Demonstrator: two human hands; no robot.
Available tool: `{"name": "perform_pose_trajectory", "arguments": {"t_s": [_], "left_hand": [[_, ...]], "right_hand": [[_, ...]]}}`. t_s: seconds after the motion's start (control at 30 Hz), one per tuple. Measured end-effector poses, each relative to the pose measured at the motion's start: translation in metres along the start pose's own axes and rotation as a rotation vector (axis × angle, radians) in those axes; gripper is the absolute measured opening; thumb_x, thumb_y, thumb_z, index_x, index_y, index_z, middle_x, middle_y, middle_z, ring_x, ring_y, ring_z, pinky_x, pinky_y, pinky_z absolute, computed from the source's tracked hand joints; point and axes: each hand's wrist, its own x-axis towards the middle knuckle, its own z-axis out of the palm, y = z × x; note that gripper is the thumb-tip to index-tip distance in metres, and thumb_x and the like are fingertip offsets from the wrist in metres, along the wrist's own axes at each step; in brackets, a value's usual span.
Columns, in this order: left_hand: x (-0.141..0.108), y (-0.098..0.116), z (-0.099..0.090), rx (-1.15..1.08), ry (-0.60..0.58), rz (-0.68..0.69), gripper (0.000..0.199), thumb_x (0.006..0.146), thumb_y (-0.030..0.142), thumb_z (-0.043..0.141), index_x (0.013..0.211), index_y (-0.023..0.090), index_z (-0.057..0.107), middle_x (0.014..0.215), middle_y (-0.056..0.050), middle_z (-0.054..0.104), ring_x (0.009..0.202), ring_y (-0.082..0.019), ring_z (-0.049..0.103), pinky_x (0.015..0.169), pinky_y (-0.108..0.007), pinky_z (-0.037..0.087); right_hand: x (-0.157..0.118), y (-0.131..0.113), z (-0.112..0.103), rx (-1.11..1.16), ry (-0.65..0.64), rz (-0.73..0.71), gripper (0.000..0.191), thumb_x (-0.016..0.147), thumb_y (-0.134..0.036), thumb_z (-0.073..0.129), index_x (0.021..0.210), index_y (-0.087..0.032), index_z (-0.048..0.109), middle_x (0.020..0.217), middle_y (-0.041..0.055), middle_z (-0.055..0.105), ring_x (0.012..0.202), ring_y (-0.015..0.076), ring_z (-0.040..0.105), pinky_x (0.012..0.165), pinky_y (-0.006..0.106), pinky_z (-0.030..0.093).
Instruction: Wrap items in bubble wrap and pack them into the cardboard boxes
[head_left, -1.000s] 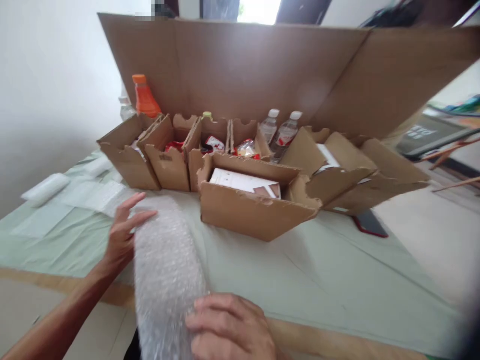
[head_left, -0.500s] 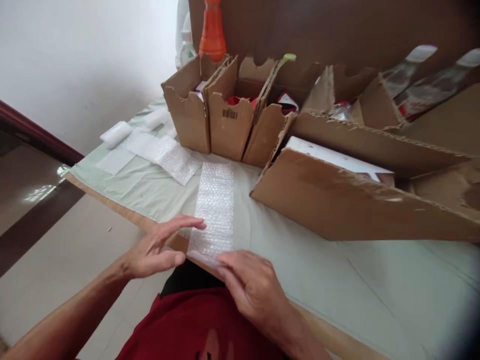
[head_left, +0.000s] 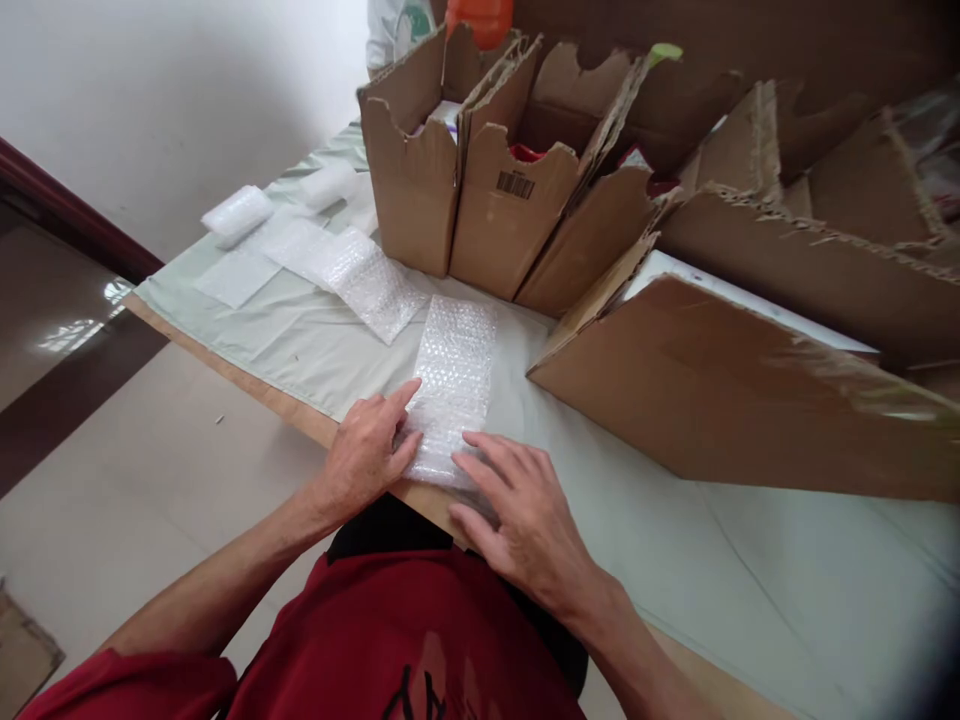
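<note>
A strip of clear bubble wrap (head_left: 456,350) lies lengthwise before me on the green cloth, its near end at the table's front edge. That near end looks doubled over into a thicker band. My left hand (head_left: 371,445) rests at the strip's left edge, index finger and thumb apart on the plastic. On the opposite side, my right hand (head_left: 521,505) has its fingers spread, with the fingertips at the strip's right edge. Neither hand grips anything. More bubble wrap (head_left: 371,285) lies farther left, in overlapping pieces, beside a small roll (head_left: 238,214).
Cardboard compartments (head_left: 510,215) stand along the back, some holding items. A long cardboard box (head_left: 750,390) with a white flat object (head_left: 742,300) inside is at the right. An orange bottle (head_left: 480,20) stands behind. The table's wooden edge (head_left: 262,385) runs along the front left.
My right hand has let go of the strip's near end and spread its fingers. My left hand has come down onto the strip's left edge. The near end now looks folded over. The view has shifted.
</note>
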Motion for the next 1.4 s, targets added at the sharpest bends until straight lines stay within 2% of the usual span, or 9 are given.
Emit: {"name": "perform_pose_trajectory", "arguments": {"t_s": [0.2,0.33,0.43,0.53,0.73,0.93,1.03,1.2,1.4], "left_hand": [[-0.017,0.012,-0.029,-0.075,0.053,0.191,0.047,0.093,0.032,0.065,0.137,0.022,0.055,0.131,-0.014,0.062,0.120,-0.030,0.059,0.102,-0.048,0.048],[-0.026,0.010,-0.031,-0.108,-0.061,0.209,0.034,0.098,0.024,0.057,0.132,0.020,0.059,0.092,-0.005,0.071,0.085,-0.020,0.065,0.084,-0.038,0.052],[-0.021,0.004,-0.017,-0.049,-0.028,0.060,0.031,0.098,0.024,0.054,0.128,0.019,0.063,0.079,-0.002,0.067,0.072,-0.018,0.061,0.076,-0.035,0.052],[-0.013,0.002,-0.007,0.022,0.000,0.032,0.032,0.097,0.026,0.055,0.127,0.016,0.065,0.084,-0.004,0.068,0.075,-0.021,0.061,0.078,-0.039,0.053],[-0.017,0.005,-0.014,-0.027,0.083,0.173,0.029,0.096,0.027,0.061,0.123,0.019,0.064,0.120,-0.013,0.066,0.111,-0.028,0.063,0.097,-0.045,0.051],[-0.019,0.005,-0.019,-0.152,-0.061,0.150,0.031,0.098,0.024,0.056,0.127,0.020,0.064,0.095,-0.006,0.072,0.089,-0.022,0.064,0.086,-0.040,0.051],[-0.008,0.003,-0.010,-0.028,-0.006,0.085,0.030,0.097,0.025,0.056,0.125,0.019,0.065,0.105,-0.010,0.070,0.095,-0.025,0.063,0.088,-0.044,0.052],[-0.004,0.006,-0.007,0.003,0.074,0.062,0.027,0.099,0.029,0.055,0.122,0.018,0.065,0.111,-0.012,0.066,0.102,-0.026,0.063,0.092,-0.046,0.054],[-0.028,0.017,-0.019,-0.253,0.122,-0.046,0.045,0.094,0.028,0.062,0.137,0.022,0.054,0.121,-0.010,0.062,0.105,-0.023,0.065,0.089,-0.039,0.058]], "right_hand": [[0.005,0.000,0.010,0.118,-0.026,0.040,0.021,0.101,-0.012,0.052,0.111,-0.019,0.069,0.113,0.0084,0.076,0.106,0.0239,0.068,0.093,0.042,0.048],[0.010,-0.003,0.006,0.227,-0.054,0.212,0.023,0.102,-0.018,0.051,0.115,-0.022,0.070,0.105,0.0051,0.078,0.095,0.0221,0.071,0.088,0.039,0.051],[0.009,-0.005,0.005,0.083,0.112,0.237,0.025,0.101,-0.024,0.054,0.123,-0.023,0.068,0.118,0.0091,0.074,0.105,0.0260,0.068,0.091,0.042,0.050],[0.005,-0.007,0.007,-0.090,0.203,0.127,0.024,0.099,-0.022,0.058,0.122,-0.022,0.067,0.122,0.0118,0.071,0.108,0.0276,0.065,0.093,0.044,0.047],[0.008,-0.004,0.009,-0.016,-0.015,0.071,0.023,0.101,-0.015,0.053,0.118,-0.019,0.067,0.116,0.0086,0.075,0.105,0.0253,0.067,0.096,0.044,0.044],[0.010,-0.002,-0.002,0.063,-0.030,0.213,0.026,0.102,-0.022,0.051,0.122,-0.022,0.068,0.112,0.0076,0.076,0.098,0.0242,0.069,0.087,0.040,0.050],[0.007,-0.003,-0.001,-0.100,0.081,0.166,0.025,0.102,-0.024,0.052,0.122,-0.020,0.067,0.116,0.0115,0.072,0.101,0.0271,0.066,0.087,0.042,0.048],[0.006,-0.002,0.010,-0.086,-0.049,0.056,0.024,0.100,-0.022,0.056,0.122,-0.017,0.066,0.119,0.0130,0.071,0.105,0.0296,0.064,0.089,0.045,0.047],[0.012,0.001,-0.002,0.175,-0.023,0.356,0.026,0.102,-0.026,0.053,0.125,-0.022,0.066,0.117,0.0058,0.076,0.100,0.0237,0.070,0.089,0.040,0.050]]}}
